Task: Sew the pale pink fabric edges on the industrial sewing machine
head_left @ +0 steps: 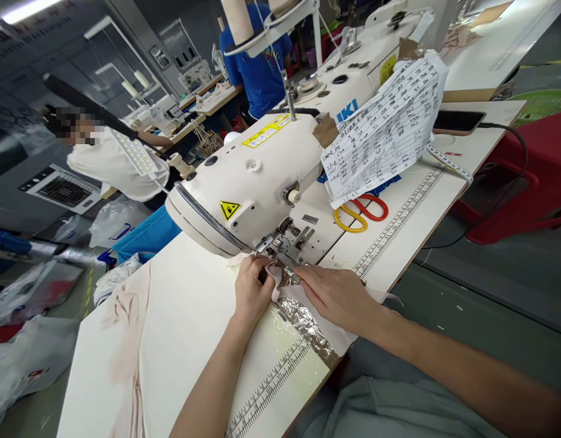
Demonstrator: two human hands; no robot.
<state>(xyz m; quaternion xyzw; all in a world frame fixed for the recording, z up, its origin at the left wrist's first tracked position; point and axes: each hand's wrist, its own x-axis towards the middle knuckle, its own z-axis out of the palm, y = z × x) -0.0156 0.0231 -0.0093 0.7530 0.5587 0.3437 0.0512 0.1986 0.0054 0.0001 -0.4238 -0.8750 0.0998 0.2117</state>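
A white sewing machine (244, 176) stands on the white table, its needle area just beyond both hands. My left hand (253, 289) is closed on pale pink fabric (274, 280) at the left of the presser foot. My right hand (330, 295) lies right of the foot, fingers together and pointing left at a metal part; whatever is beneath its fingertips is hidden. More of the pale cloth runs below my right hand toward the table's front edge, beside shiny clear tape.
Scissors with red and yellow handles (351, 218) lie right of the machine, near a handwritten paper (385, 131) and a phone (458, 121). Pink fabric (137, 340) lies at the left. Two people sit beyond; a red stool (513, 182) stands right.
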